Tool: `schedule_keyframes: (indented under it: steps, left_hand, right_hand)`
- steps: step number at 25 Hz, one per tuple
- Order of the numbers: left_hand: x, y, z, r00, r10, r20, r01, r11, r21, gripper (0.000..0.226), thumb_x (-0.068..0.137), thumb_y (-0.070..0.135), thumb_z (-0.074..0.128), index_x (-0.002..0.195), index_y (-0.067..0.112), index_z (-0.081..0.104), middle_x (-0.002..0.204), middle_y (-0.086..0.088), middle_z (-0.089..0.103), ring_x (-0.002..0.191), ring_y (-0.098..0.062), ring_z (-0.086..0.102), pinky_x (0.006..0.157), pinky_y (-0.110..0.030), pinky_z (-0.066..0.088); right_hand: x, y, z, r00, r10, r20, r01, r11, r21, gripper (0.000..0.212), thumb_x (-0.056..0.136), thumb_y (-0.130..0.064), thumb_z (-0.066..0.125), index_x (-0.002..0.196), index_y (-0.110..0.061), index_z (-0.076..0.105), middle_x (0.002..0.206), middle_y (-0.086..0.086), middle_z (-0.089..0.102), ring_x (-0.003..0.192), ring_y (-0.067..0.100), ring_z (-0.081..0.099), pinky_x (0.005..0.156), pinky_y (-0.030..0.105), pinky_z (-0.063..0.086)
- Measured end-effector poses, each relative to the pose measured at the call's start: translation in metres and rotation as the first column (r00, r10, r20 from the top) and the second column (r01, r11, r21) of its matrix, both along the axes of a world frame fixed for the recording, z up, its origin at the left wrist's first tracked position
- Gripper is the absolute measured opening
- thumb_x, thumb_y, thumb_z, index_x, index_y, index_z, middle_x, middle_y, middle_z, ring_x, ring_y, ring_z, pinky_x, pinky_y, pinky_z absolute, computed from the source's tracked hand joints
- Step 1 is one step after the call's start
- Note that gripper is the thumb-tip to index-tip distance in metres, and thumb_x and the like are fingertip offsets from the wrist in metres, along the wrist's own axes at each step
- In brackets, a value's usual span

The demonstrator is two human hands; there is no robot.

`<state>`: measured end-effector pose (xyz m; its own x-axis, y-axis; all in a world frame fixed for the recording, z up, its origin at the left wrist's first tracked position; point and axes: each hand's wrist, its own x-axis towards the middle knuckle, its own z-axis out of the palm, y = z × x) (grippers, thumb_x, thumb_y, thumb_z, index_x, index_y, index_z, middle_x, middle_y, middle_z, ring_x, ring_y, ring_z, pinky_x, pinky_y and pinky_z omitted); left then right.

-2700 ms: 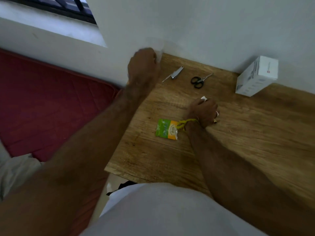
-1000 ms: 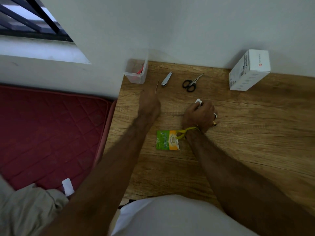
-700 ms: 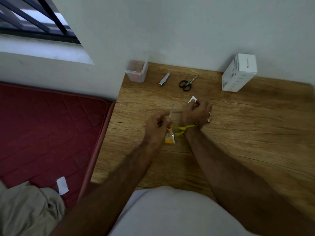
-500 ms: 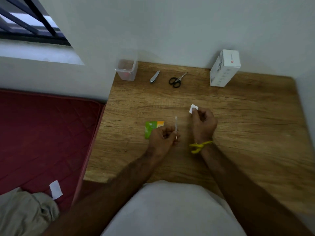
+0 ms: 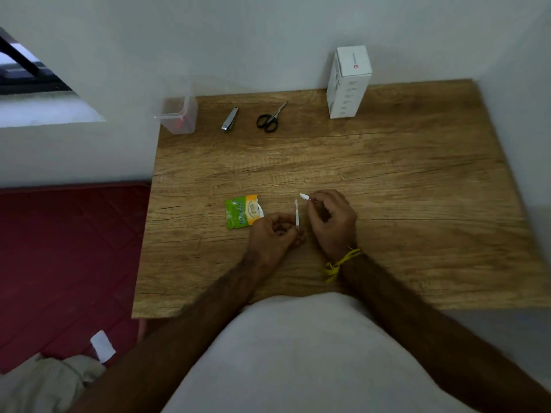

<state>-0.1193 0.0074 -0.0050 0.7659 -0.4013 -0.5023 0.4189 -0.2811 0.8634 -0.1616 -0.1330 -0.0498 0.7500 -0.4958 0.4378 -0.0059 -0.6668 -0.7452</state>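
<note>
Going left to right from my seat: a dark red quilted mattress (image 5: 65, 248) butts right up against the left edge of the bench (image 5: 417, 204), with a crumpled beige cloth (image 5: 38, 383) and a small white tag (image 5: 102, 345) lying on it down in the near corner.

The bench is wood-grain laminate, matte, with square corners. Its far edge is flush to the wall and the right edge sits just beside another wall, so it's boxed in on both of those sides.

Along the far edge there's a clear plastic tub (image 5: 179, 116) in the left corner, then a shiny metal nail clipper (image 5: 229, 120), then small black-handled scissors (image 5: 268, 119). All three are well apart from the work, with a wide bare strip of wood between.

Closer in, a flat, glossy green-and-orange sachet (image 5: 243, 211) lies just left of my left hand (image 5: 275, 234). That hand's fingers are curled, pinching the lower end of a thin white stick (image 5: 296, 212) that stands roughly upright above the bench.

Just beside it, my right hand (image 5: 332, 222) has its fingers curled too, pinching a tiny white pointed piece (image 5: 304, 197) at the fingertips, near the stick's top but not touching it. There's a yellow thread (image 5: 340, 263) tied around that wrist.

A tall white cardboard box (image 5: 348, 81) stands at the back right, and the whole right half of the bench in front of it is open room.
</note>
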Motion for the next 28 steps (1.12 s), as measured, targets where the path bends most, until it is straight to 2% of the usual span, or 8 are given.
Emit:
schedule_keyframes:
  steps: [4,8,10,14,19,22,28]
  left_hand:
    - [0.003,0.001,-0.003,1.000,-0.018,0.014,0.018,1.000,-0.016,0.021,0.087,-0.010,0.064,0.104,0.003,0.067,0.083,-0.017,0.071,0.080,-0.027,0.072,0.074,-0.029,0.061]
    - [0.004,0.002,-0.004,0.999,-0.017,0.029,0.017,1.000,0.001,0.025,0.086,-0.013,0.062,0.106,0.001,0.067,0.088,-0.024,0.071,0.077,-0.022,0.071,0.070,-0.024,0.061]
    - [0.005,0.002,-0.005,0.999,-0.024,0.029,0.024,1.000,-0.001,0.026,0.085,-0.014,0.062,0.103,0.004,0.067,0.085,-0.019,0.072,0.073,-0.016,0.072,0.069,-0.023,0.060]
    - [0.005,0.001,-0.006,1.000,-0.027,0.016,0.027,1.000,-0.011,0.026,0.085,-0.013,0.062,0.098,0.009,0.067,0.077,-0.007,0.072,0.069,-0.012,0.072,0.067,-0.023,0.060]
    - [0.006,0.001,-0.005,1.000,-0.025,-0.003,0.025,0.999,-0.029,0.026,0.086,-0.015,0.061,0.099,0.006,0.066,0.078,-0.010,0.071,0.067,-0.010,0.072,0.067,-0.022,0.060]
    - [0.005,0.001,-0.005,1.000,-0.026,-0.014,0.025,0.998,-0.055,0.024,0.086,-0.015,0.061,0.100,0.004,0.066,0.079,-0.012,0.071,0.067,-0.011,0.072,0.068,-0.022,0.060]
    - [0.005,0.002,-0.005,0.999,-0.029,-0.028,0.027,0.997,-0.074,0.025,0.086,-0.014,0.062,0.094,0.010,0.067,0.080,-0.013,0.071,0.069,-0.014,0.073,0.068,-0.022,0.060]
  right_hand:
    - [0.002,0.002,-0.004,0.994,0.081,-0.080,-0.091,0.986,-0.142,0.012,0.089,-0.005,0.068,0.101,-0.003,0.072,0.098,0.009,0.069,0.094,0.022,0.062,0.084,0.033,0.049]
    - [0.002,0.006,-0.006,0.980,0.167,-0.111,-0.190,0.949,-0.253,0.018,0.092,-0.005,0.061,0.106,-0.001,0.071,0.101,0.012,0.068,0.098,0.022,0.058,0.087,0.033,0.047]
    - [0.004,0.005,-0.008,0.976,0.180,-0.122,-0.208,0.938,-0.279,0.020,0.094,-0.008,0.057,0.106,0.000,0.071,0.101,0.013,0.068,0.099,0.020,0.056,0.088,0.034,0.047]
    - [0.006,0.004,-0.012,0.971,0.196,-0.136,-0.227,0.934,-0.275,0.024,0.098,-0.011,0.052,0.106,0.002,0.070,0.101,0.014,0.067,0.098,0.023,0.056,0.090,0.036,0.046]
    - [0.007,0.004,-0.010,0.971,0.212,-0.115,-0.234,0.944,-0.235,0.020,0.097,-0.007,0.054,0.105,0.002,0.070,0.101,0.014,0.066,0.099,0.021,0.054,0.091,0.035,0.045]
    - [0.007,0.003,-0.013,0.974,0.192,-0.120,-0.215,0.950,-0.227,0.019,0.096,-0.007,0.055,0.105,0.003,0.070,0.101,0.015,0.066,0.097,0.025,0.058,0.091,0.037,0.046]
    - [0.008,0.003,-0.008,0.979,0.179,-0.102,-0.196,0.962,-0.189,0.016,0.095,-0.004,0.058,0.104,0.002,0.070,0.099,0.014,0.066,0.095,0.027,0.060,0.090,0.038,0.046]
